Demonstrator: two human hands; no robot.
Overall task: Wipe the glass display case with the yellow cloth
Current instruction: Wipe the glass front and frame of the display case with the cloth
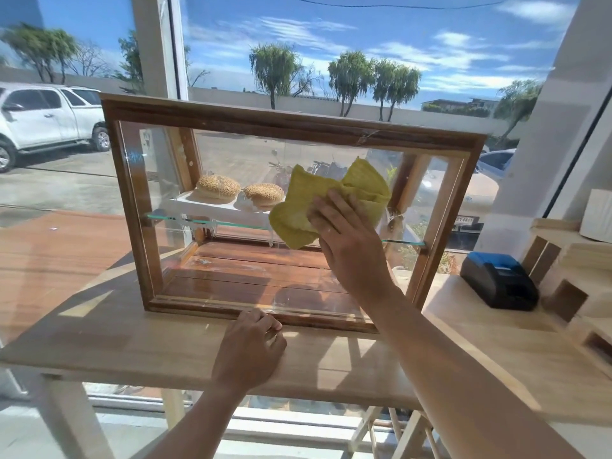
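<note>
I see the display case (212,122) standing on the wooden table (132,342); my right hand (347,240) presses the yellow cloth (331,197) flat against the case's front glass, fingers spread over it; my left hand (250,346), fingers curled loosely, rests against the case's bottom frame; two bagels (218,187) sit on the shelf inside the case.

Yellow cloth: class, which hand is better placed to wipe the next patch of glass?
Right. The right hand already presses the yellow cloth against the front glass; the left hand rests by the case's bottom frame.
</note>
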